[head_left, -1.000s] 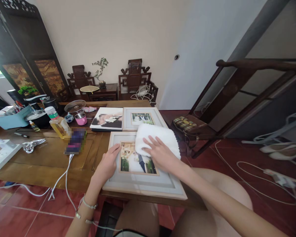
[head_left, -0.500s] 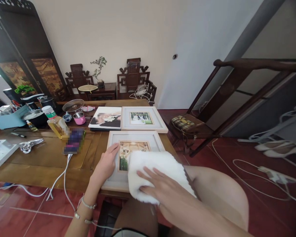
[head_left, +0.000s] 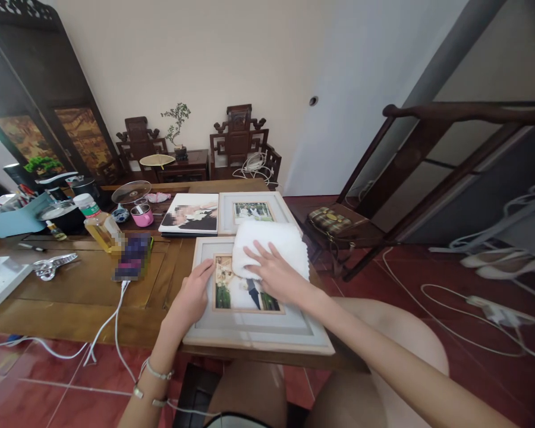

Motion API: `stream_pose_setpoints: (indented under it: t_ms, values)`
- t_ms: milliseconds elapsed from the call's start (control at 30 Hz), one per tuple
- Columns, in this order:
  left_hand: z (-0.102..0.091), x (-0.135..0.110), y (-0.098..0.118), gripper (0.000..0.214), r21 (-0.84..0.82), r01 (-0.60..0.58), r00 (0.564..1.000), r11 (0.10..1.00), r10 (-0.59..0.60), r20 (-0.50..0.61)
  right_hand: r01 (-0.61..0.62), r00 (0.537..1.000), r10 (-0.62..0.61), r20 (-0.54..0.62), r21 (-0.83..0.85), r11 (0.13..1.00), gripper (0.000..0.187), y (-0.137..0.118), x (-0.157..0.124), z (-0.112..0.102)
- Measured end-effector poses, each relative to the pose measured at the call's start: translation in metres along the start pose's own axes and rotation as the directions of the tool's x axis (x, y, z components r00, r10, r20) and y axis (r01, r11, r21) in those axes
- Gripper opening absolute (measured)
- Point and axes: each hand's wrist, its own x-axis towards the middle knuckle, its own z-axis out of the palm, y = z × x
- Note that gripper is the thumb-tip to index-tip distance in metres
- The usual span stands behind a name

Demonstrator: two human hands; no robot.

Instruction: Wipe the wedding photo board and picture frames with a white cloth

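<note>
Your right hand lies flat, fingers apart, on white cloth over the picture frame's upper right. Left hand touches its left edge; can't tell if that grip clamps. Frame lies on worktop.

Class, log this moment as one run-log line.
left hand: on near frame, left side | right hand: spread on white cloth | white cloth: over near frame's upper right

No words, numbers or brands can be read here: the green label on the bottle of yellow liquid, on the table's left side, is too small, and the phone just nearer is blurred into blocks.
</note>
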Motion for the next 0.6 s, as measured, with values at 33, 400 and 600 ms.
stream_pose_setpoints:
  t_ms: [33,400,600]
  values:
    - [0.001,0.000,0.000,0.063,0.002,-0.002,1.000,1.000,0.002,-0.002,0.011,0.999,-0.012,0.029,0.030,0.999,0.059,-0.007,-0.008,-0.002]
    - [0.007,-0.002,-0.004,0.064,0.053,-0.032,0.997,0.998,0.035,-0.064,0.116,0.938,-0.238,0.252,0.421,0.900,0.062,-0.073,-0.085,-0.056]
    - [0.003,0.000,0.000,0.061,0.048,-0.012,0.999,0.999,0.014,-0.031,0.042,0.995,-0.063,0.081,0.243,0.969,0.071,-0.036,-0.046,-0.012]
